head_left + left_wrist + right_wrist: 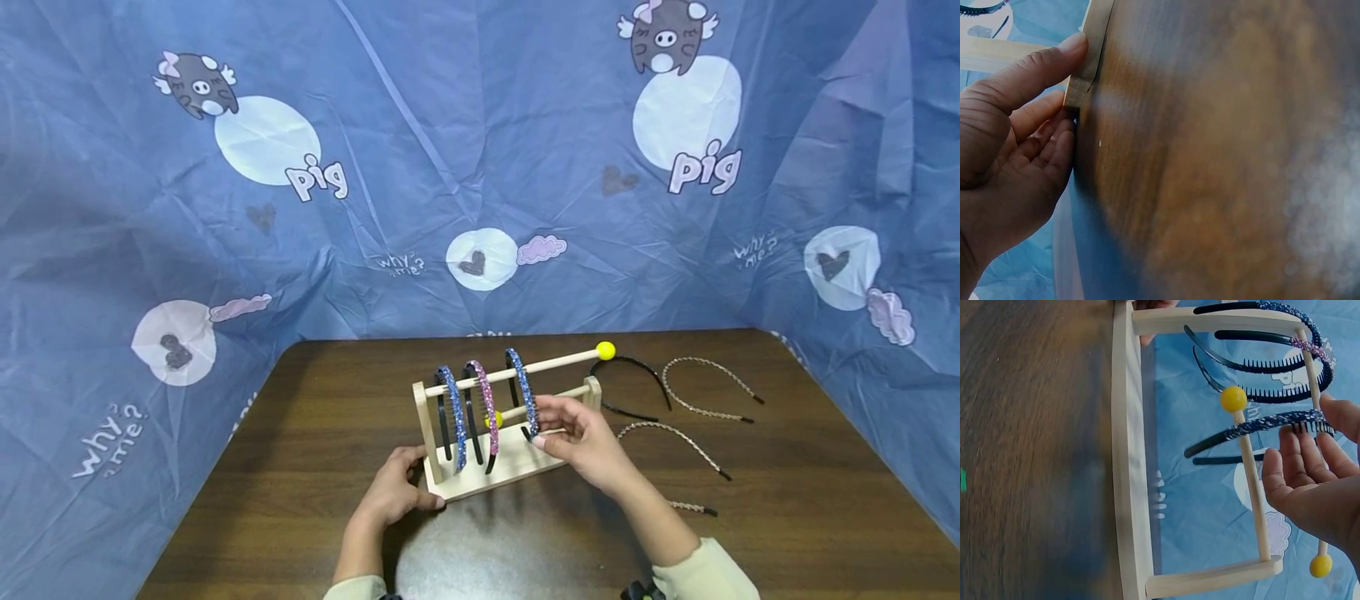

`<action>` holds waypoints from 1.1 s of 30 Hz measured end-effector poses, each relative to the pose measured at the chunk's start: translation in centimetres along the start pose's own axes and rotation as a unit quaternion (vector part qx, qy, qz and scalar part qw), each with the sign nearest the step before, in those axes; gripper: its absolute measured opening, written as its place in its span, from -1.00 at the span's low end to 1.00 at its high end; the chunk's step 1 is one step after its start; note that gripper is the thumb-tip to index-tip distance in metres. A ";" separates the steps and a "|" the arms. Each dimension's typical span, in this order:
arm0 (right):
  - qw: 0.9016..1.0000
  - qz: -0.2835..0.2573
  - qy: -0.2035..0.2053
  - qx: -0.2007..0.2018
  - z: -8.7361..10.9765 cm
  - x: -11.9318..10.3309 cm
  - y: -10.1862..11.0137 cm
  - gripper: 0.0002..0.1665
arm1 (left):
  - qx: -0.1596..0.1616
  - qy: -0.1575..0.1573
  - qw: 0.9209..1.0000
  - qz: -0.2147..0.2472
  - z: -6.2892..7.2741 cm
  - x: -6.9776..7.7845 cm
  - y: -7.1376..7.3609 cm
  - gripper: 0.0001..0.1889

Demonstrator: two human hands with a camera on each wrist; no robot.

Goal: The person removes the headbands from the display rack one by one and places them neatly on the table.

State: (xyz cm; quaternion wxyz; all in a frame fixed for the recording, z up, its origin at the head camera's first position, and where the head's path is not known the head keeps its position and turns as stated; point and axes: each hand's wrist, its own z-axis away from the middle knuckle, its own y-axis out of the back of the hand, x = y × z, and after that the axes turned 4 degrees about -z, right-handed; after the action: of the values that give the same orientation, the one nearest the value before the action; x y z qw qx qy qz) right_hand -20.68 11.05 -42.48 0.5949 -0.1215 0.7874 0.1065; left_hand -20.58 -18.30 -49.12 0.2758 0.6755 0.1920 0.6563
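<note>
A wooden stand [480, 477] with two dowel rods is on the table. Its upper rod carries a blue glittery headband [453, 417] at the left, a pink glittery headband [486, 404] beside it, and a second blue glittery headband [522, 392] farther right. My left hand [393, 487] grips the left end of the base, thumb in front; the left wrist view shows that thumb [1054, 65] along the wood. My right hand [585, 437] pinches the right-hand blue headband near its lower end. In the right wrist view, this headband [1266, 422] passes by the right fingertips [1288, 440].
Right of the stand lie a black headband [652, 371], two braided headbands [705, 362] [682, 437], and another partly hidden by my right forearm [693, 507]. Yellow balls cap the upper rod [605, 351] and lower rod [492, 420]. A blue printed cloth [420, 208] hangs behind the table.
</note>
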 end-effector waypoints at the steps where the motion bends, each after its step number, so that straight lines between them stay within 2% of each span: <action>1: 1.000 -0.001 0.002 0.003 0.0 0.0 -0.1 -0.41 | 0.000 0.000 1.000 0.001 0.0 0.0 0.0 -0.17; 8: 1.000 -0.018 0.016 0.009 -0.1 0.0 -0.2 -0.45 | 0.001 -0.005 1.000 -0.003 0.0 -0.2 -0.1 -0.17; 15: 1.000 -0.010 0.026 0.014 -0.3 -0.2 -0.2 -0.51 | 0.002 -0.001 1.000 0.000 0.0 -0.1 -0.1 -0.17; 24: 0.999 0.016 0.045 0.020 -0.4 -1.7 0.3 -0.54 | 0.001 -0.007 1.000 0.006 0.2 0.0 -0.2 -0.17; 33: 0.997 0.007 0.073 0.014 -0.3 -2.8 1.3 -0.53 | 0.006 -0.005 1.000 0.002 -0.1 -0.3 -0.2 -0.15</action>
State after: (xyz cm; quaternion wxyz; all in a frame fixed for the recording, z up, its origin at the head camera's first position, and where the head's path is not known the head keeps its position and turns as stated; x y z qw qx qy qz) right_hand -20.66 12.31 -39.69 0.5371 -0.1151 0.8307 0.0907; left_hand -20.70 -18.33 -49.46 0.2713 0.6807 0.1935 0.6524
